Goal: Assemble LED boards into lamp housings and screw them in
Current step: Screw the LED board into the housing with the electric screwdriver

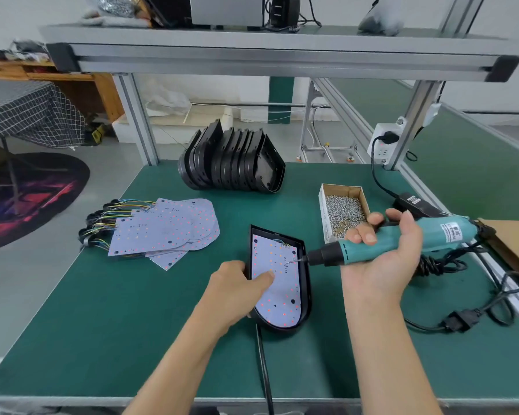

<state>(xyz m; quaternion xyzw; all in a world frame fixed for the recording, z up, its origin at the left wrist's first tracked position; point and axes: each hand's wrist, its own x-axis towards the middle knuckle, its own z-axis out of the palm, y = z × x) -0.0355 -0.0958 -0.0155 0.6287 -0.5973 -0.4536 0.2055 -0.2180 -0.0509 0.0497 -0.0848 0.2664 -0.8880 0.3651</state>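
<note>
The left hand lies nearest, thumb pressed flat on the LED board seated in the black lamp housing on the table; its long axis runs away from the person, rounded end nearest. The right hand has its fingers curled round the teal electric screwdriver, which lies nearly level, bit pointing left onto the board just beyond the left thumb.

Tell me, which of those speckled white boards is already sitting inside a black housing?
The LED board under the left hand, seated in the black housing near the front. The others lie loose in a fanned pile to the left.
</note>
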